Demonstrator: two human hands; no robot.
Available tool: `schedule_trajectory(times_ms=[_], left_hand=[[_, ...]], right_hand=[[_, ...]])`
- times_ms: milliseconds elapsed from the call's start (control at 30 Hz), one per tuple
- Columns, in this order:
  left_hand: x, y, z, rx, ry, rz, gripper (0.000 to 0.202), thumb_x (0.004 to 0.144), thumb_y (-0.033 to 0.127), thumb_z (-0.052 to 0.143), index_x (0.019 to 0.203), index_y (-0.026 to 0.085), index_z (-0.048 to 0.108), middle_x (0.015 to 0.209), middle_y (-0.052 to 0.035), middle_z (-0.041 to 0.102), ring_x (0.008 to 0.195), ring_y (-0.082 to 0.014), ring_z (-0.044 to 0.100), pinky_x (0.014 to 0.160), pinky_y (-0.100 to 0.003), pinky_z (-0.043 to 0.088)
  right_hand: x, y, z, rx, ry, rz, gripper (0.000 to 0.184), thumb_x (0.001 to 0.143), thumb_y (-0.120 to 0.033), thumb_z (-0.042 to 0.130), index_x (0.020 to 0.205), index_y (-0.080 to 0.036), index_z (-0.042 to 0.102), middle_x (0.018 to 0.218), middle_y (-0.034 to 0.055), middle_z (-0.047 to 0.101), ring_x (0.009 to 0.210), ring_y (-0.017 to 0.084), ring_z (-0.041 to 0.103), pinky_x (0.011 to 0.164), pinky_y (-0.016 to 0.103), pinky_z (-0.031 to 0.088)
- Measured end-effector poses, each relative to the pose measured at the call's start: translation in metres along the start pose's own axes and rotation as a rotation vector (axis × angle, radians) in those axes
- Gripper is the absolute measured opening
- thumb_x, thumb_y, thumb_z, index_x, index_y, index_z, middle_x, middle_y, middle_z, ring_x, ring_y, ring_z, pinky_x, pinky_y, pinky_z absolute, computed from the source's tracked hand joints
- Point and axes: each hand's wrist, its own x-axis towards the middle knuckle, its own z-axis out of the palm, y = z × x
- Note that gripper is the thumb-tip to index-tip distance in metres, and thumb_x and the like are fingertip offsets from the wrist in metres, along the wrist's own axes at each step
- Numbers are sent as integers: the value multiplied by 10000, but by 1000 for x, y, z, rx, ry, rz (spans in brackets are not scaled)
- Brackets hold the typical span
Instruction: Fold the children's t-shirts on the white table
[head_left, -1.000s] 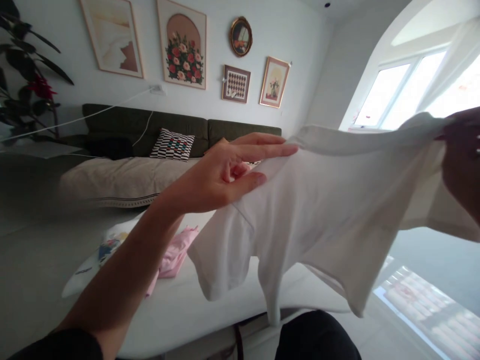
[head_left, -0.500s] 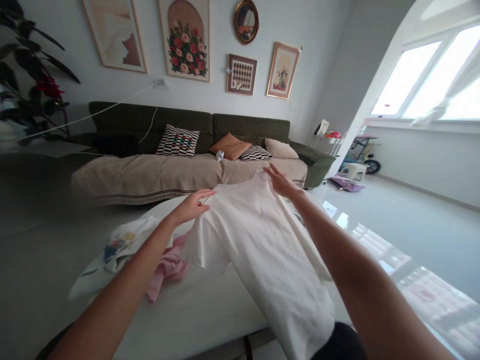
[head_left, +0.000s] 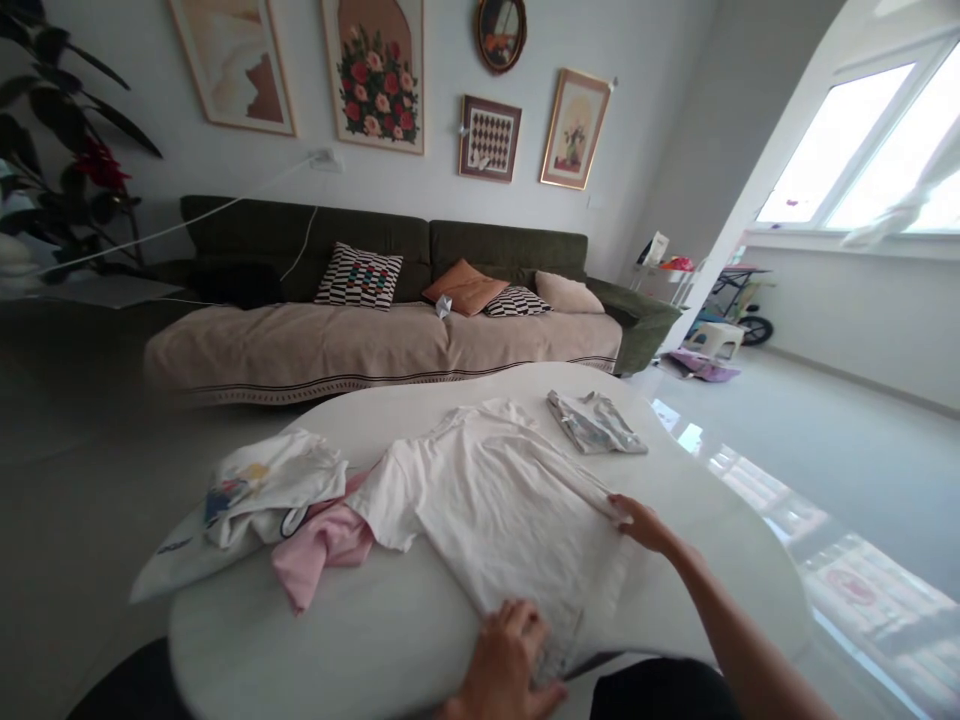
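A white T-shirt [head_left: 495, 490] lies spread and wrinkled on the white oval table [head_left: 360, 630], its collar toward the sofa and its hem toward me. My left hand [head_left: 502, 655] rests palm down near the hem, its fingers stretched out on the cloth. At the shirt's right side, my right hand [head_left: 636, 522] pinches the sleeve's edge between thumb and fingers. A pink garment [head_left: 326, 550] is crumpled beside the left sleeve. Next to it is a heap of white printed clothing [head_left: 274, 480]. A folded grey-white garment [head_left: 596, 422] sits beyond the shirt on the right.
Behind the table stands a green sofa [head_left: 360, 225] with a beige cover [head_left: 337, 345] and several cushions. A plant [head_left: 67, 120] is at the far left. On the right, a white stool [head_left: 718, 338] stands on the shiny tiled floor [head_left: 847, 450].
The white T-shirt came down from the air onto the table. My left hand moved from its shoulder to the hem; my right hand dropped from the collar area to the right sleeve.
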Motion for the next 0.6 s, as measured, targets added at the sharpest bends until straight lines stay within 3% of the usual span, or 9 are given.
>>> schedule_trajectory(times_ms=[67,133,267,433,600], left_hand=[[-6,9,30,49,-16,-48,485,652,417,641,1098,249,549,1169,-88,513,1066,-282,439,936,-415,324],[-8,10,35,85,9,-80,304,737,305,556,1035,249,576,1124,-75,539,1049,-260,449,922,-409,325],[-20,0,2,43,41,-116,203,765,145,445,836,228,616,913,-40,605,922,-188,524,827,-304,391],[-47,-15,-39,-94,268,-201,188,792,213,432,775,218,619,799,-32,629,786,-174,573,734,-262,425],[-57,-22,-57,-208,400,-235,222,815,347,419,727,232,587,694,1,611,614,-156,570,602,-239,428]], right_hand=[[-10,11,11,10,42,27,408,646,-57,477,1012,-196,592,1059,65,626,1008,196,563,865,294,413],[-17,16,18,16,76,48,329,694,-83,443,954,-202,605,993,65,639,955,190,579,830,286,419],[-32,17,24,28,120,59,219,757,-189,439,899,-211,605,904,66,630,887,200,574,749,281,430],[-58,-2,34,44,170,-31,363,736,-386,521,1084,-287,543,924,46,608,911,237,539,750,323,419],[-71,-32,41,154,297,1,217,777,-276,423,839,-277,630,758,47,612,773,208,575,685,301,412]])
